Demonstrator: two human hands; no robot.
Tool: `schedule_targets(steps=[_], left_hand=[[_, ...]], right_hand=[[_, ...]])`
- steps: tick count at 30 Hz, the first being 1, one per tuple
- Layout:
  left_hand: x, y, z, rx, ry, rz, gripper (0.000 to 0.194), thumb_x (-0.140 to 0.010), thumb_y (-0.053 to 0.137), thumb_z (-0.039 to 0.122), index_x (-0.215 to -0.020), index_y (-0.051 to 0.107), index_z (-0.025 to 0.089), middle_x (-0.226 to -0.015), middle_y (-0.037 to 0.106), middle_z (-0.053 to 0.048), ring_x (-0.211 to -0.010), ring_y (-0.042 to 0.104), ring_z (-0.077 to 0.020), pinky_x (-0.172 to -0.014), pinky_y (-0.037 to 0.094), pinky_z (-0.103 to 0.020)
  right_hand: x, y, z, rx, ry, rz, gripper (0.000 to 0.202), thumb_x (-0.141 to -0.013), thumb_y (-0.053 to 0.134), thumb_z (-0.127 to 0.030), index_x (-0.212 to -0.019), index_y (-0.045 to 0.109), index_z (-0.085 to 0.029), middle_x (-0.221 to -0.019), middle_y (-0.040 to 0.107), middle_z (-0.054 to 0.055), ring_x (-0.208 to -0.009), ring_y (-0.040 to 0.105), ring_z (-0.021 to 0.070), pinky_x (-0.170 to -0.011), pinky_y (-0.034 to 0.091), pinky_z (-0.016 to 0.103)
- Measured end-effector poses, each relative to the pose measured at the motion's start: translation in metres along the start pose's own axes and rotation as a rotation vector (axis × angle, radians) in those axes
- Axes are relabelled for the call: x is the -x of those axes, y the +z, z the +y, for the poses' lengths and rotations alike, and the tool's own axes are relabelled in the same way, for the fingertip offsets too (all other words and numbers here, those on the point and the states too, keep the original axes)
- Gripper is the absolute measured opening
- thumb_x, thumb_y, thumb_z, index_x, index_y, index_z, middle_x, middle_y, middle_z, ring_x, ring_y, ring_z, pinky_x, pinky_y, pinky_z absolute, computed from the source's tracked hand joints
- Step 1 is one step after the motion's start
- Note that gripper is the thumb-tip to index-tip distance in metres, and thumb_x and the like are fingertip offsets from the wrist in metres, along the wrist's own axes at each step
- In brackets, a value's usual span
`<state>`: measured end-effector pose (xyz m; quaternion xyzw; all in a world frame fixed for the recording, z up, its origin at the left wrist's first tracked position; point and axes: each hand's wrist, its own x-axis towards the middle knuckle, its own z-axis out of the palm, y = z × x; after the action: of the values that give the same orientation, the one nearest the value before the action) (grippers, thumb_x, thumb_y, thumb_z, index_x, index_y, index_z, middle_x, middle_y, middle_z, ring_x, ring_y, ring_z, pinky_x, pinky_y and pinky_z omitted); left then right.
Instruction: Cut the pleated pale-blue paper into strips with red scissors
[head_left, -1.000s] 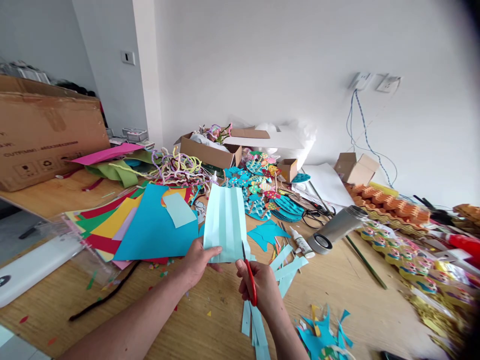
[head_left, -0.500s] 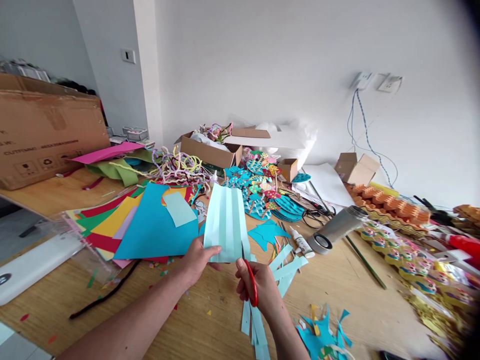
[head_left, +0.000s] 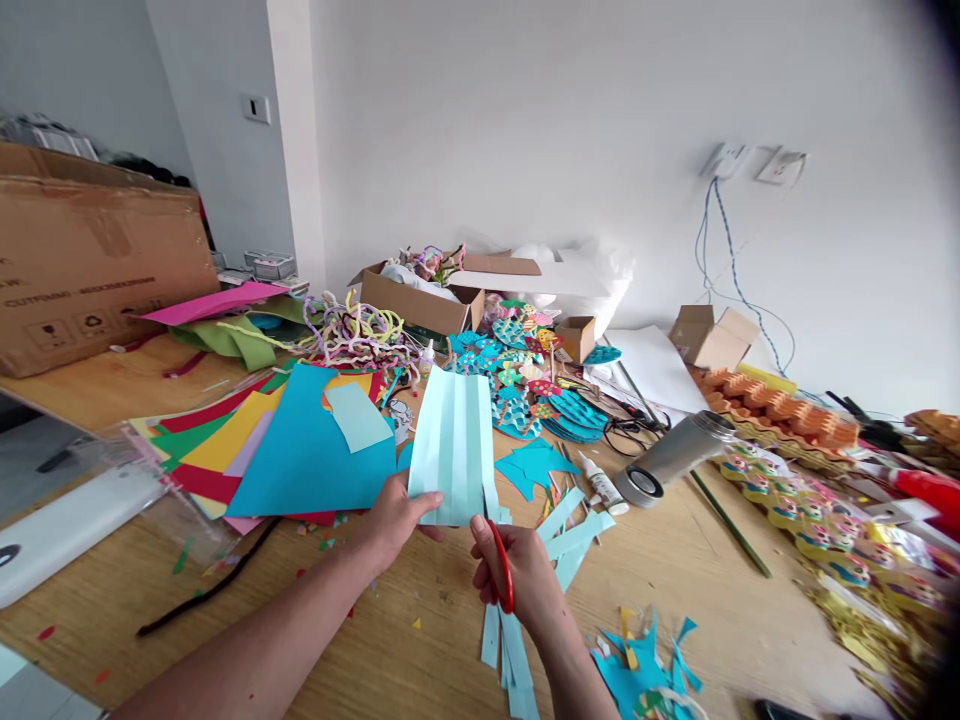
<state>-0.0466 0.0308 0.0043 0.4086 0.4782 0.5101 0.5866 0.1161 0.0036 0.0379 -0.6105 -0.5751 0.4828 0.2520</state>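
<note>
Cutting was judged under way at the frame's centre, where a creased pale-blue sheet [head_left: 450, 440] was pinched between the left hand's [head_left: 394, 518] thumb and fingers. Red-handled scissors [head_left: 508, 580] were gripped by the right hand [head_left: 529, 572] at its lower right edge. Loose strips [head_left: 516, 655] were noted at lower centre, partly hidden by the forearm; most creased panels appeared uncut. Blade closure could not be determined.
</note>
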Motion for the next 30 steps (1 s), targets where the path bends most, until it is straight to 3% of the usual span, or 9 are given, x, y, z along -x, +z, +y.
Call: schedule_targets(steps=[8,18,30], left_hand=[[0.000,0.001,0.000,-0.040,0.001,0.009,0.043,-0.065,0.066,0.032,-0.103,0.060,0.013,-0.083,0.069,-0.010,-0.072,0.065,-0.0258,-0.044,0.053,-0.031],[0.004,0.004,0.007,-0.029,0.019,-0.001,0.041,-0.066,0.065,0.031,-0.103,0.060,0.013,-0.086,0.069,-0.009,-0.070,0.065,-0.0239,-0.045,0.054,-0.030],[0.005,0.006,0.005,0.046,-0.012,-0.043,0.042,-0.065,0.066,0.028,-0.103,0.060,0.013,-0.083,0.069,-0.009,-0.067,0.063,-0.0231,-0.041,0.052,-0.030]], right_hand=[[-0.005,0.001,0.008,-0.073,0.008,0.004,0.056,-0.073,0.042,-0.066,-0.059,0.053,-0.013,-0.039,0.055,0.003,-0.029,0.047,0.0099,-0.031,0.032,0.018],[-0.001,-0.002,-0.002,-0.074,-0.006,-0.008,0.056,-0.074,0.042,-0.065,-0.062,0.055,-0.012,-0.042,0.055,0.002,-0.034,0.050,0.0108,-0.035,0.034,0.019],[-0.001,0.000,0.000,-0.033,-0.086,0.075,0.053,-0.074,0.044,-0.063,-0.063,0.056,-0.012,-0.046,0.057,0.003,-0.037,0.053,0.0119,-0.038,0.038,0.020]])
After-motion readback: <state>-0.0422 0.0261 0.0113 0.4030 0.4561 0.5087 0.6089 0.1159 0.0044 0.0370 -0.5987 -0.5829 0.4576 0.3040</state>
